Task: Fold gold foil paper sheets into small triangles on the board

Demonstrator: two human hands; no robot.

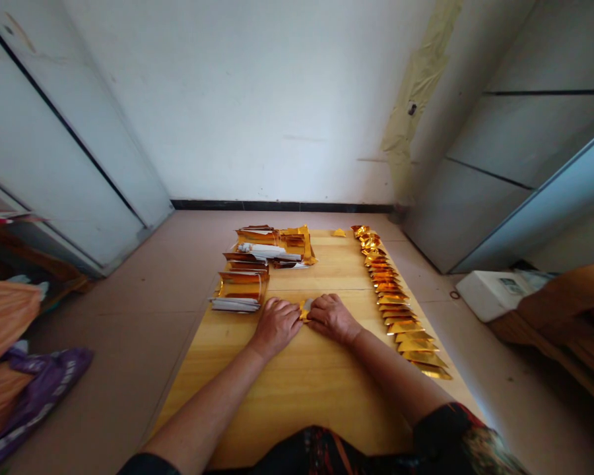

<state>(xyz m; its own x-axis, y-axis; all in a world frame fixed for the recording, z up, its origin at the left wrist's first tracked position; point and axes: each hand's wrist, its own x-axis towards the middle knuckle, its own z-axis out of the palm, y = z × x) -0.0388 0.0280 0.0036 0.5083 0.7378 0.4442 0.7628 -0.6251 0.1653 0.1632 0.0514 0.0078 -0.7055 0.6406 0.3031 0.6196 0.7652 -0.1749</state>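
A small piece of gold foil paper (305,310), grey-white on part of its face, lies on the wooden table (297,382) between my hands. From the left, my left hand (279,324) presses its closed fingers on the paper's edge. My right hand (334,319) holds the other side, fingers bent over it and partly hiding it. Bundles of gold and white paper sheets (242,285) lie beyond my left hand. Along the table's right edge runs a long row of folded gold paper pieces (393,307), overlapping one another.
One loose folded gold piece (339,233) sits at the table's far edge. More paper bundles (277,247) are at the far left. A white box (495,293) stands right of the table, and orange and purple bags (44,382) lie at the left. A wall (277,119) rises beyond.
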